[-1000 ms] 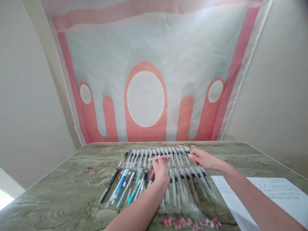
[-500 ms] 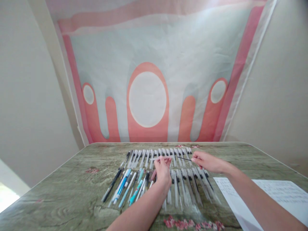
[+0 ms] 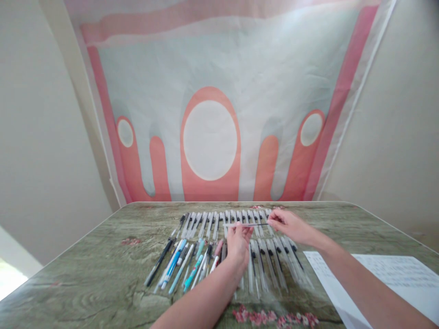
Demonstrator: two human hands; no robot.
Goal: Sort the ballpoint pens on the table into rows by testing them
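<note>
Left hand (image 3: 238, 249) pinches a pale tube (image 3: 229, 225) over the far pen row (image 3: 204, 223); right hand (image 3: 287, 225) grips a thin dark rod (image 3: 262, 224). Both point left-right, long axes along that row — seemingly lined up, some rod remaining outside, insertion depth unclear.

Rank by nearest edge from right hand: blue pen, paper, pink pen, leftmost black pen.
1. Paper, right, below the right hand.
2. Pink pen, left, past left hand.
3. Blue pen, farther left.
4. Leftmost black pen, row's end.
</note>
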